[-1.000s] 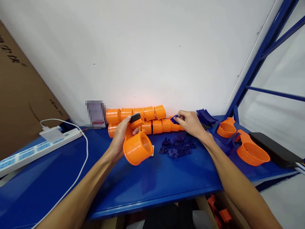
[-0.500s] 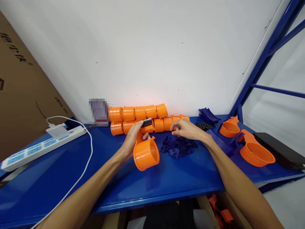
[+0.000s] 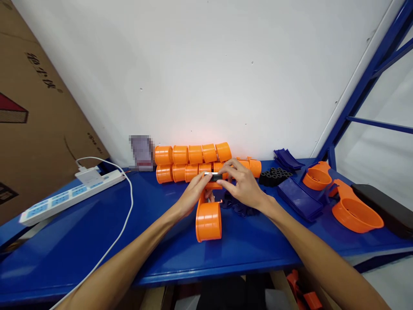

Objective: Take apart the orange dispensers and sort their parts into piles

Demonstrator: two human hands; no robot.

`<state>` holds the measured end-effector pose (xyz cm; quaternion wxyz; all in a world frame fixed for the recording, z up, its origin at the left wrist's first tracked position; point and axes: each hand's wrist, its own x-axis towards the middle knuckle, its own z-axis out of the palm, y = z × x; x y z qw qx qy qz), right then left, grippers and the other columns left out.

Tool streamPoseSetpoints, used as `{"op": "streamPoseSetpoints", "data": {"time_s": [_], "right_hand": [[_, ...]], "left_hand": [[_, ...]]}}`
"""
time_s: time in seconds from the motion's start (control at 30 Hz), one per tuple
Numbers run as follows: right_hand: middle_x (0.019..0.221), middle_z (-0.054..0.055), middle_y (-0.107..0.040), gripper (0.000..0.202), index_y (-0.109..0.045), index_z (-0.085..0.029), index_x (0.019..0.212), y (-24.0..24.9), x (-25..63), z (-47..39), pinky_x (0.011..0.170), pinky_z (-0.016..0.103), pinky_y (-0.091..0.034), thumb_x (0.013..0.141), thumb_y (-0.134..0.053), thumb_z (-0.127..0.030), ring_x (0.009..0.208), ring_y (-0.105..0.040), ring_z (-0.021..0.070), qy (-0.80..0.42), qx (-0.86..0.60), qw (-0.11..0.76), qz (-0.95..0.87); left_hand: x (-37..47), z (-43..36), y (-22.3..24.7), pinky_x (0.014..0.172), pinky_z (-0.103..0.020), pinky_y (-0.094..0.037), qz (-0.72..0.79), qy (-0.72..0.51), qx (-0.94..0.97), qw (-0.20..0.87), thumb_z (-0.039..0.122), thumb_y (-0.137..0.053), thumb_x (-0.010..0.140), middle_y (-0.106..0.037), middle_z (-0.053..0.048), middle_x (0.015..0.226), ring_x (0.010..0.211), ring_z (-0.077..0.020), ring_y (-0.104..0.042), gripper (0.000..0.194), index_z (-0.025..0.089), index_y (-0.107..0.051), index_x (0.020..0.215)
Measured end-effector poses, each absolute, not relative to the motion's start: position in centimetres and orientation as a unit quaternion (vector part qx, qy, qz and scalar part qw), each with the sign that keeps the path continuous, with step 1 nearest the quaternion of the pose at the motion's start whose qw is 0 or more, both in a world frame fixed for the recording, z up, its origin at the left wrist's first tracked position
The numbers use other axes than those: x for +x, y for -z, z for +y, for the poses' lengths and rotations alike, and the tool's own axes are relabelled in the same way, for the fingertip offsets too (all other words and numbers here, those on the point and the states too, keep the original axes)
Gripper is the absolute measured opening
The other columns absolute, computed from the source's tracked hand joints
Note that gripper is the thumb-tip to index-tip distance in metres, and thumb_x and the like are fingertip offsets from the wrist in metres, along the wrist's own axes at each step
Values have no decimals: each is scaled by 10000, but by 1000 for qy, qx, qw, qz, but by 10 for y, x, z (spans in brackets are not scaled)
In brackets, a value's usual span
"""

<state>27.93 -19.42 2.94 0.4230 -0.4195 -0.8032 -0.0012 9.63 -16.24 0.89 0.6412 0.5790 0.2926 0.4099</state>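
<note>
An orange plastic cup-shaped part with a handle [image 3: 208,221] is gripped by its handle in my left hand [image 3: 191,197]. The cup hangs toward me, over the front of the table. Across the handle's far end lies a short black cylindrical piece [image 3: 217,177], with a pale serrated strip along its top. My left thumb presses on it from one side. At its other end the thumb and fingers of my right hand [image 3: 243,183] close in; the exact contact is partly hidden. Small dark blue plastic pieces [image 3: 240,207] lie in a pile below my right hand, partly covered.
Orange cups [image 3: 180,155] lie stacked in two rows against the wall. To the right are black tubes [image 3: 275,175], dark blue curved panels [image 3: 298,198], two orange ring-shaped parts [image 3: 356,215] and a black case [image 3: 383,206]. A power strip [image 3: 74,196] with a white cable lies left.
My right hand has moved left from above the blue pieces to the black piece on the handle. The orange part has turned and shifted slightly right. The camera view has shifted a little.
</note>
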Motion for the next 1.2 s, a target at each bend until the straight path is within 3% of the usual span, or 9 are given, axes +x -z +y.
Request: {"op": "streamPoseSetpoints", "data": {"time_s": [0.1,0.2,0.33,0.47,0.67,0.9,1.2], "right_hand": [[1033,51,-637,53,-626,-200,956,-32,285,-190,716,285,-475,917,-628,-237,745,-604,137,3,-433,447,-783],[859,12,-679,50,-629,-200,923,-39,293,-187,681,269,-459,898,-629,-244,690,-607,136,-14,-474,474,-742],[795,5,-688,101,-669,-190,907,-57,316,-185,660,267,-451,828,-651,-251,656,-589,136,22,-526,514,-678],[762,17,-688,203,-721,-161,923,-75,360,-183,643,280,-442,777,-678,-295,634,-567,142,78,-597,568,-561],[733,28,-710,120,-751,-192,766,-77,407,-184,675,299,-434,745,-729,-308,726,-629,185,62,-723,383,-572],[1018,62,-756,247,-753,-218,1035,-63,411,-176,743,295,-474,801,-678,-245,932,-672,232,127,-793,284,-524],[1077,89,-762,281,-783,-217,1008,-42,413,-159,790,273,-485,782,-625,-162,1002,-682,234,72,-804,145,-573]], "left_hand": [[90,-151,-17,518,-252,-484,299,-453,527,654,548,-664,837,-483,65,492,444,-131,-536,381,180,-626,928],[77,-135,-28,509,-208,-475,280,-581,431,631,403,-669,849,-607,30,629,483,-99,-540,309,167,-678,1049],[65,-123,-38,579,-198,-523,265,-675,337,601,283,-629,867,-715,-24,852,655,-120,-657,179,163,-685,988],[69,-128,-39,519,-190,-510,250,-667,333,618,265,-614,883,-707,-26,805,585,-113,-634,156,149,-680,963],[75,-137,-40,419,-175,-458,273,-648,331,630,255,-613,886,-628,21,639,431,-85,-529,118,148,-656,907],[78,-143,-41,400,-184,-449,295,-636,321,637,267,-699,821,-664,16,686,436,-89,-548,148,161,-650,912],[78,-145,-40,388,-175,-438,297,-618,335,646,277,-681,835,-612,34,610,422,-85,-511,136,168,-644,908]]}}
